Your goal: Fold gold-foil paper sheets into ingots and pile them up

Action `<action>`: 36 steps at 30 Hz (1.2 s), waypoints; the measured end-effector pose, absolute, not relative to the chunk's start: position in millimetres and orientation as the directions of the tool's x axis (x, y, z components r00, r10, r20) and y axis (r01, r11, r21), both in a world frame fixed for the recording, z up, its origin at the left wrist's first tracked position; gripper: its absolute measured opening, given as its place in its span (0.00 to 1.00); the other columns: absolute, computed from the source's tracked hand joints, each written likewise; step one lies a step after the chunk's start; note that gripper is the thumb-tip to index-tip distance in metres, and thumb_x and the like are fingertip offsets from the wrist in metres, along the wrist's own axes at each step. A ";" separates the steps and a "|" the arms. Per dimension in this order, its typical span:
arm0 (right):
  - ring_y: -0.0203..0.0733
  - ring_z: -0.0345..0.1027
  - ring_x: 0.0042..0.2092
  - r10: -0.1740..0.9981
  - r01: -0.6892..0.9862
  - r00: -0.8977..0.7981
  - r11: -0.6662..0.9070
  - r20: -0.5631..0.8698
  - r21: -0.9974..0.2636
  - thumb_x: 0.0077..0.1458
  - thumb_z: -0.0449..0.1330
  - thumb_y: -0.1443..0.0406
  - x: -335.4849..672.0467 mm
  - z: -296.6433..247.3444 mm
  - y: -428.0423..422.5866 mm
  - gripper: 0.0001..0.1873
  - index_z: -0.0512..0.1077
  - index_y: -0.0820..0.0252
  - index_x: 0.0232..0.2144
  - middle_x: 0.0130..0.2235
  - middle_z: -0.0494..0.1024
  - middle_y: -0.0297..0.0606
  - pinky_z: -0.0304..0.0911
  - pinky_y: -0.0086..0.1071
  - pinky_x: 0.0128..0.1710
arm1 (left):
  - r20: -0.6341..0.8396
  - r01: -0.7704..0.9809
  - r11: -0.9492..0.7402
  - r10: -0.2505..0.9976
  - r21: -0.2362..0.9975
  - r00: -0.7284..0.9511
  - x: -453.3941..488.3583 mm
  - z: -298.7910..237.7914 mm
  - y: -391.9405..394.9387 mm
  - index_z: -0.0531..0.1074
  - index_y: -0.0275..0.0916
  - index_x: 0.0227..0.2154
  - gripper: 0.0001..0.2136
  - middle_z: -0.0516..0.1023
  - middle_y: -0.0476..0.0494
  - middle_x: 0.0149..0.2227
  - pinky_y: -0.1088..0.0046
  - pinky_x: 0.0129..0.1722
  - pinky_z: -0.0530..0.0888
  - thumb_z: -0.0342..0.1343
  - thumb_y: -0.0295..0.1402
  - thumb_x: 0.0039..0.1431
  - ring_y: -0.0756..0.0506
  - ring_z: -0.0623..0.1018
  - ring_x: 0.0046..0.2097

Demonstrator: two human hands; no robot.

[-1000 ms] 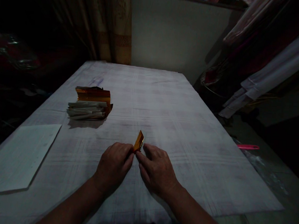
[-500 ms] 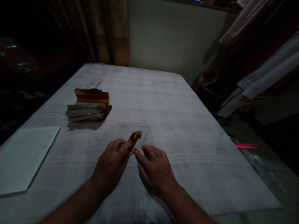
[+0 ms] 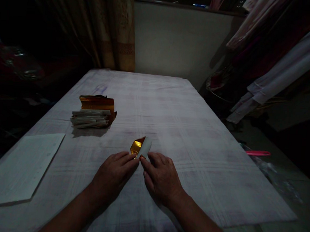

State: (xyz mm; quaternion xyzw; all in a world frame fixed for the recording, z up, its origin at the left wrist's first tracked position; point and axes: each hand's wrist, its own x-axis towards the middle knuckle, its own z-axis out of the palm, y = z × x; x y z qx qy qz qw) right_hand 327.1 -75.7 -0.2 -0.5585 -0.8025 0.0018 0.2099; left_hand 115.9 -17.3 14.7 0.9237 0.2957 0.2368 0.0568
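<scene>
A small folded slip of gold foil paper [image 3: 141, 147] with a white back lies on the cloth-covered table [image 3: 171, 110] just beyond my fingertips. My left hand [image 3: 113, 175] pinches its near left corner, fingers closed. My right hand [image 3: 161, 176] presses and pinches the near right corner. The slip is partly opened, gold face on the left and white flap on the right.
A stack of white and gold foil slips [image 3: 93, 112] sits at the left middle of the table. A white sheet of paper [image 3: 21, 168] lies at the near left. Hanging clothes [image 3: 275, 64] and a pink object [image 3: 258, 153] are off the table's right edge. A curtain [image 3: 110, 28] hangs behind.
The slip stood upright on edge between my fingers a second ago; now it is folded open and lies lower, showing its white back. Both hands shifted slightly nearer.
</scene>
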 end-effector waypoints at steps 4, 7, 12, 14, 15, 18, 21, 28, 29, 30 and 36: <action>0.55 0.65 0.55 0.896 0.895 -0.292 0.379 0.335 -0.235 0.59 0.57 0.67 326.8 0.6 -75.1 0.24 0.69 0.57 0.58 0.55 0.73 0.49 0.63 0.48 0.48 | 0.365 0.489 -0.854 0.519 0.178 0.773 108.9 13.4 -16.9 0.70 0.42 0.59 0.17 0.78 0.38 0.56 0.54 0.50 0.78 0.48 0.29 0.71 0.38 0.76 0.56; 0.55 0.65 0.54 0.893 0.894 -0.300 0.386 0.335 -0.228 0.59 0.57 0.67 326.5 2.6 -74.2 0.24 0.69 0.58 0.58 0.54 0.74 0.49 0.63 0.48 0.48 | 0.342 0.494 -0.854 0.518 0.162 0.784 108.2 13.7 -17.2 0.68 0.41 0.60 0.19 0.78 0.39 0.57 0.55 0.51 0.77 0.49 0.27 0.69 0.38 0.76 0.57; 0.54 0.67 0.52 0.883 0.887 -0.322 0.408 0.341 -0.217 0.59 0.58 0.66 327.7 5.5 -72.2 0.25 0.68 0.58 0.59 0.52 0.74 0.49 0.63 0.46 0.46 | 0.355 0.497 -0.851 0.522 0.168 0.775 109.8 13.5 -17.1 0.67 0.41 0.62 0.20 0.79 0.39 0.55 0.57 0.51 0.77 0.49 0.26 0.68 0.39 0.77 0.56; 0.53 0.67 0.51 0.883 0.883 -0.320 0.410 0.342 -0.231 0.59 0.58 0.66 329.3 6.2 -70.9 0.24 0.68 0.57 0.58 0.52 0.75 0.48 0.64 0.45 0.46 | 0.366 0.496 -0.853 0.520 0.164 0.772 109.7 12.2 -16.9 0.68 0.41 0.61 0.20 0.79 0.39 0.55 0.56 0.52 0.77 0.49 0.26 0.68 0.39 0.77 0.56; 0.53 0.67 0.51 0.886 0.881 -0.314 0.406 0.342 -0.242 0.60 0.58 0.66 330.2 6.6 -70.1 0.23 0.69 0.57 0.58 0.51 0.75 0.47 0.64 0.45 0.46 | 0.371 0.497 -0.853 0.518 0.159 0.770 109.5 11.3 -16.9 0.68 0.41 0.61 0.20 0.79 0.39 0.55 0.56 0.52 0.77 0.50 0.26 0.68 0.39 0.77 0.56; 0.52 0.68 0.49 0.886 0.877 -0.306 0.404 0.349 -0.259 0.60 0.57 0.66 333.3 7.3 -67.6 0.21 0.69 0.56 0.56 0.51 0.75 0.47 0.65 0.44 0.45 | 0.388 0.500 -0.854 0.513 0.143 0.766 109.0 8.2 -17.3 0.69 0.39 0.59 0.19 0.79 0.38 0.55 0.55 0.51 0.78 0.50 0.25 0.68 0.38 0.77 0.55; 0.51 0.69 0.49 0.871 0.862 -0.333 0.436 0.362 -0.257 0.61 0.57 0.67 336.1 7.3 -66.8 0.21 0.69 0.57 0.56 0.50 0.76 0.47 0.65 0.44 0.44 | 0.393 0.508 -0.846 0.528 0.163 0.753 108.6 5.0 -18.0 0.68 0.40 0.61 0.20 0.79 0.38 0.56 0.54 0.51 0.77 0.49 0.25 0.68 0.38 0.77 0.56; 0.51 0.69 0.48 0.860 0.861 -0.347 0.450 0.375 -0.236 0.62 0.56 0.67 336.8 7.1 -65.5 0.20 0.70 0.57 0.56 0.50 0.76 0.46 0.66 0.43 0.43 | 0.383 0.504 -0.848 0.525 0.163 0.760 107.0 3.5 -18.0 0.69 0.40 0.61 0.19 0.78 0.38 0.56 0.54 0.51 0.77 0.50 0.26 0.68 0.38 0.77 0.56; 0.51 0.70 0.48 0.863 0.866 -0.347 0.445 0.368 -0.227 0.62 0.56 0.67 336.4 7.2 -64.6 0.20 0.70 0.57 0.56 0.50 0.76 0.46 0.66 0.43 0.43 | 0.388 0.506 -0.847 0.527 0.165 0.756 106.9 3.4 -18.0 0.69 0.40 0.61 0.19 0.78 0.38 0.56 0.54 0.51 0.77 0.50 0.26 0.68 0.38 0.77 0.56; 0.51 0.70 0.48 0.865 0.870 -0.347 0.442 0.363 -0.220 0.62 0.57 0.67 336.2 7.4 -63.7 0.20 0.70 0.56 0.56 0.50 0.76 0.46 0.66 0.43 0.43 | 0.394 0.508 -0.845 0.529 0.167 0.752 106.8 3.2 -18.0 0.68 0.40 0.61 0.19 0.78 0.38 0.57 0.54 0.51 0.77 0.50 0.26 0.68 0.38 0.77 0.56; 0.49 0.71 0.46 0.853 0.862 -0.294 0.432 0.432 -0.265 0.63 0.57 0.68 339.2 7.6 -58.4 0.17 0.72 0.58 0.54 0.48 0.78 0.46 0.66 0.41 0.42 | 0.383 0.517 -0.838 0.542 0.176 0.748 106.8 2.5 -18.9 0.69 0.39 0.60 0.19 0.78 0.39 0.57 0.55 0.52 0.75 0.50 0.26 0.69 0.38 0.76 0.58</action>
